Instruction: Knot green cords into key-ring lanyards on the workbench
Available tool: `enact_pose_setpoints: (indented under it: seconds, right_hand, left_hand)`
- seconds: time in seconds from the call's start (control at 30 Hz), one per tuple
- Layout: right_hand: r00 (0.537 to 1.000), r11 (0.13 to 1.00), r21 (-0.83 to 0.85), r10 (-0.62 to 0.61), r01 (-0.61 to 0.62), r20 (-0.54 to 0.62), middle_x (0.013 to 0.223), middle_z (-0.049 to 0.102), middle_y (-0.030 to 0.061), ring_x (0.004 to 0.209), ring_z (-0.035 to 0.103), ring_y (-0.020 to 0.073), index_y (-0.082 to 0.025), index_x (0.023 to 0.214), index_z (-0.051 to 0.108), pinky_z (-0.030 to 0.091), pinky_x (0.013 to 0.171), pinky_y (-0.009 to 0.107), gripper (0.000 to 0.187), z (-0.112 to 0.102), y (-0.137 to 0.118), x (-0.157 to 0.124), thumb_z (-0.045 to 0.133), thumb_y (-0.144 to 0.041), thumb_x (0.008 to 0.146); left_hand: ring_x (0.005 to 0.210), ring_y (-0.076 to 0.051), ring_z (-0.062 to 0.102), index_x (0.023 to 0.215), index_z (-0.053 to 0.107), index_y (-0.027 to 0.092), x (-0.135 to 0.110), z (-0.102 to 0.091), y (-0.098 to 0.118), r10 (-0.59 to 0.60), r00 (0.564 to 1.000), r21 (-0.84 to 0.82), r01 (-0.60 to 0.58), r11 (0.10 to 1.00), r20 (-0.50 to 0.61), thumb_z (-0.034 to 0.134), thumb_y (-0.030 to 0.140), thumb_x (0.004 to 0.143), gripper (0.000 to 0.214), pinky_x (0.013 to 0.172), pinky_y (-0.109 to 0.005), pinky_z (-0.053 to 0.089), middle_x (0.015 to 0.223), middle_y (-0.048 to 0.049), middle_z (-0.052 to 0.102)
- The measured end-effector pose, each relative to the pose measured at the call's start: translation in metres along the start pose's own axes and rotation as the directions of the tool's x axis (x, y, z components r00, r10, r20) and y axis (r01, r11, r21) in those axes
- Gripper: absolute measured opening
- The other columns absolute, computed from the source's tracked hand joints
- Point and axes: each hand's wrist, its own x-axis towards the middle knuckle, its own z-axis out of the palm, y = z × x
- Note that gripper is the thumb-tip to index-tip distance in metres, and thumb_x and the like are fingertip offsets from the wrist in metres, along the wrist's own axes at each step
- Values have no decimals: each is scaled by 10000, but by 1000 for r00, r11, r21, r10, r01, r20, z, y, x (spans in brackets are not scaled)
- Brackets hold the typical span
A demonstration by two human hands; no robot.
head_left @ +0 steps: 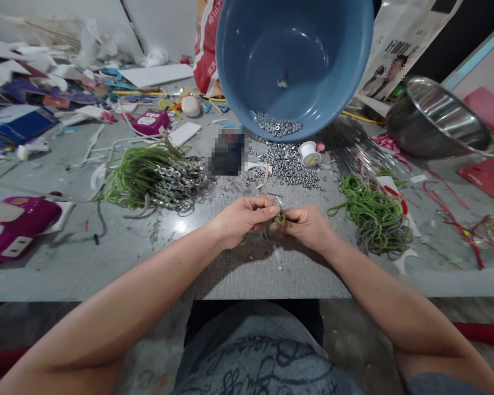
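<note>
Bundle of long green cords w/ silver metal links lies on grey tabletop, L of both hands. L hand — fingertips pinched on looped green-grey cord, held over table btwn hands; R hand grips same cord, fingers curled. White round spool beyond; tangled green-grey cord pile far R.

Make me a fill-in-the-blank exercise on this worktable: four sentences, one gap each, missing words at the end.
1. The left hand and right hand hold a bit of ____ cord.
2. The large basin beyond them is ____.
3. The spool beside the scattered small metal pieces is mainly ____.
4. In the picture, the steel bowl stands to the ____ of the basin.

Missing words: green; blue; white; right.
</note>
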Motion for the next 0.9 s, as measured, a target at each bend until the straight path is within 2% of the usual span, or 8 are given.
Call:
enact_pose_setpoints:
  seconds: [0.17,0.33,0.53,0.67,0.8,0.9]
  right_hand:
    - [999,999,54,12,-10,-36,524,608,9,481,500,88,-140,569,647,360,493,216,381,3,2,0,647,-506,676]
    - [996,996,65,66,-62,-61,528,611,10,495,515,96,-137,608,666,375,509,224,356,4,-1,1,668,-491,652]
    - [990,974,175,143,-141,0,487,569,-5,465,492,80,-138,547,621,363,481,217,329,8,-4,5,711,-452,587]
    - [993,964,241,119,-114,-7,446,505,-46,396,411,51,-149,574,605,312,414,198,250,11,-3,6,689,-381,617]
    - [993,966,248,96,-75,-74,446,480,-62,374,363,43,-154,663,619,289,396,197,146,12,-1,6,631,-300,659]
    - [990,971,237,47,-13,-136,471,472,-59,408,368,49,-161,650,608,310,426,207,117,13,-1,5,606,-277,665]
  left_hand:
    - [392,-15,286,592,502,144,3,3,-4,-38,998,-122,33,992,-44,699,406,650,333,388,-173,148,524,43,475]
    - [375,-13,311,586,516,140,3,7,-4,-79,992,-153,63,986,-100,689,367,668,297,371,-157,153,496,41,473]
    - [365,-16,360,574,519,139,4,10,-4,-114,989,-174,97,980,-90,684,327,683,273,351,-139,166,455,50,444]
    - [341,-7,327,577,529,136,3,10,-4,-86,986,-188,59,980,-141,687,324,681,267,341,-134,176,444,61,430]
    - [334,-20,373,579,524,146,4,7,-5,-24,982,-191,-13,981,-189,671,317,696,254,326,-147,216,481,53,481]
    - [317,-32,382,590,513,155,4,6,-4,11,975,-194,-55,980,-223,650,304,714,237,311,-159,224,481,54,492]
